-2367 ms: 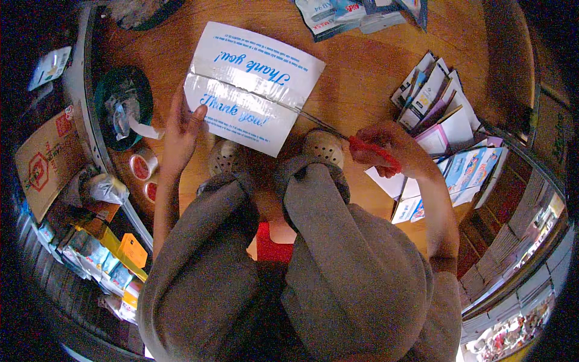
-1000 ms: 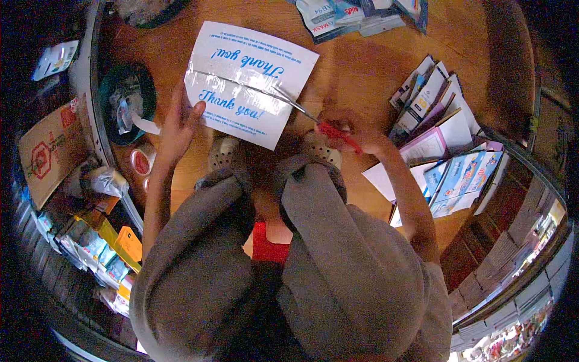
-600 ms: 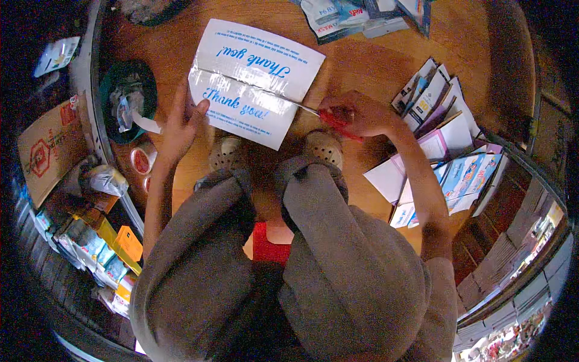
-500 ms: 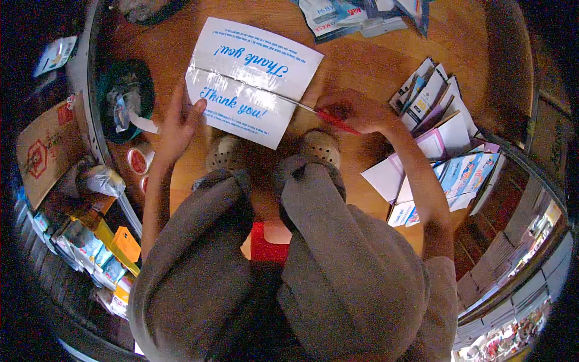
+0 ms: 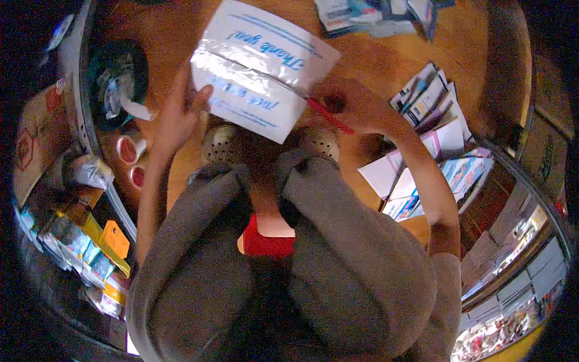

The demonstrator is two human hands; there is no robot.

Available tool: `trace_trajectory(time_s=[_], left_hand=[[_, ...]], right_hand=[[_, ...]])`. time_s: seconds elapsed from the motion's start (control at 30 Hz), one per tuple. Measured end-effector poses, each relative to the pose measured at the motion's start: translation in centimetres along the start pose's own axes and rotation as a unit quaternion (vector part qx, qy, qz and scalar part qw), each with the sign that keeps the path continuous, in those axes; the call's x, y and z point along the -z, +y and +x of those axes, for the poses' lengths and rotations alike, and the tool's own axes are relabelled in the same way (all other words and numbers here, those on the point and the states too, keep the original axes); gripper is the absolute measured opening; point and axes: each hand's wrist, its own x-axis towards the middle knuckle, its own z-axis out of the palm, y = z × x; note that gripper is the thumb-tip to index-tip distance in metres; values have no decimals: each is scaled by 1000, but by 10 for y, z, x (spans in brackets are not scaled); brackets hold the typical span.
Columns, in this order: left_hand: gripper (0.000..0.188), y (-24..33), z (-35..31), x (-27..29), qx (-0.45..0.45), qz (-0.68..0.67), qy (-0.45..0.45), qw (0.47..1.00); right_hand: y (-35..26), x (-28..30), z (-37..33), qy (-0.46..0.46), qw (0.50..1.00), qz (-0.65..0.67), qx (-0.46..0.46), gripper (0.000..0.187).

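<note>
Between the two hands is the task's thing, one white box (image 5: 256,75) with blue lettering, a dark seam and shiny tape across its middle. The left hand (image 5: 180,117) grips the box's near-left edge, thumb on top, the other fingers mostly out of sight. The right hand (image 5: 359,108) is closed around the red handle of the scissors (image 5: 330,116), held at the right end of the seam; blur hides the fingers' exact hold and whether the blades are apart. For this work at the seam, a firm left grip well clear of the blade line would seem wise, with the metal kept shallow and in line with the gap, so that only tape is caught and the push never points toward the left thumb. As for counts: one box, one pair of scissors, two clogs (image 5: 318,145) just nearer the body than the hands, and two round red-faced rolls (image 5: 128,149) left of the left hand, with one dark green bin (image 5: 143,84) farther out. Right of the right hand lies a pile of opened cartons (image 5: 446,136), and beyond it several packets (image 5: 356,15); both overlap too much to count.
</note>
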Motion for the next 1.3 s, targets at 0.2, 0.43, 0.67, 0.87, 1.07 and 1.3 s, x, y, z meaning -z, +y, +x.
trace_trajectory(time_s=[0.2,0.43,0.67,0.87,1.07,1.3], left_hand=[[58,-20,0,-6,-107,-25,76,991],[58,-17,0,-3,-81,-92,54,991],[58,-20,2,-5,-105,2,94,990],[57,-22,2,-3,-93,-21,80,992],[59,-18,3,-5,-107,-12,76,991],[59,-7,2,-14,-135,-23,49,989]], right_hand=[[-43,2,0,-49,980,36,-189,14],[-63,22,6,-128,983,66,-118,24],[-60,21,-13,-96,952,150,-250,20],[-62,6,15,-48,993,105,-9,27],[-85,1,55,-69,998,2,-9,43],[-111,14,49,-87,983,43,-155,31]])
